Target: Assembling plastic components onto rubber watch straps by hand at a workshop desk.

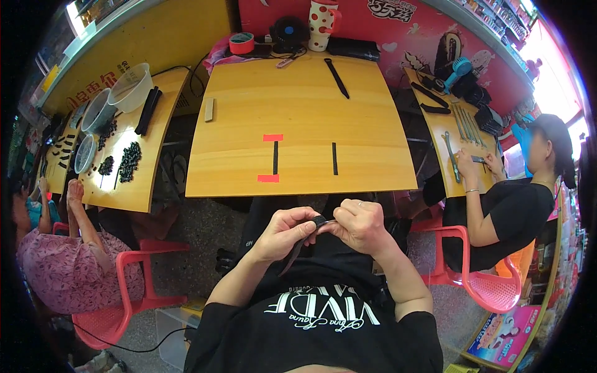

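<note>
My left hand [288, 232] pinches a small black piece with thumb and fingertips, just in front of the table's near edge. A thin dark strap [291, 259] hangs below these fingers toward my lap. Close against it, my right hand [359, 226] is closed, with fingers curled around the other end of what looks like the same strap; its exact shape is mostly hidden by the fingers. On the table [236, 161], one black strip [275, 158] lies between two pieces of red tape [268, 178]. Another black strip [334, 159] lies to its right.
At the far side are a black pointed strap [337, 78], a dotted cup [323, 26], a small fan [289, 33] and a red tape roll [242, 43]. A light block [209, 109] lies at left. Co-workers sit at side tables on red chairs [472, 292].
</note>
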### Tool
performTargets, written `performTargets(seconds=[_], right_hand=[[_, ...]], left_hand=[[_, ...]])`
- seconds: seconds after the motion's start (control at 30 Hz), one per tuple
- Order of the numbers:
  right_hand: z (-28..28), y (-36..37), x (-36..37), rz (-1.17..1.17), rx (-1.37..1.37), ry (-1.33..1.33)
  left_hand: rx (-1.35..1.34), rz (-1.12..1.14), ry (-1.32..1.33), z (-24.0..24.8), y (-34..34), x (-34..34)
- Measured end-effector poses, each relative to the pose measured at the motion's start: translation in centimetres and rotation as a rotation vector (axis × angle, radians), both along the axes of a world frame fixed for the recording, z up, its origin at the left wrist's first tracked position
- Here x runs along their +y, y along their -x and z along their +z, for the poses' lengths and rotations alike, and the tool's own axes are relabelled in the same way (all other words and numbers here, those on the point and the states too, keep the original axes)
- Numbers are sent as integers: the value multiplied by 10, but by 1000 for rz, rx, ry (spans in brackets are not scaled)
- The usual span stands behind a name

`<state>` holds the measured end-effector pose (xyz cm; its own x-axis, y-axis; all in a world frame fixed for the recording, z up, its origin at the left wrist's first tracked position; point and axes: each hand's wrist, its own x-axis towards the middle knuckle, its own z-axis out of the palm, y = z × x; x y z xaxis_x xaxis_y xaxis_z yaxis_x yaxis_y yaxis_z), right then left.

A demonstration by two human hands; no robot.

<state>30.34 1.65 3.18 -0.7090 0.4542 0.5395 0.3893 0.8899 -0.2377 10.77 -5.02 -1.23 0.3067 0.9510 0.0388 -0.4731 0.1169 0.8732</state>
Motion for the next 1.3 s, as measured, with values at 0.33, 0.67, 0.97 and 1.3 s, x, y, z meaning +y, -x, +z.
performTargets(seconds=[0.33, 0.67, 0.97, 1.3], right_hand=[[0, -1, 1, 3, -20, 5], [-1, -3, 3, -7, -71, -130], [-5, -1, 2, -87, -109, -264], [12, -4, 12, 54, -336, -59]], left_hand=[[3, -5, 21, -2, 0, 0], [-13, 2, 30, -4, -2, -1], [-145, 28, 108, -13, -6, -1], [6, 16, 48, -14, -6, -1]])
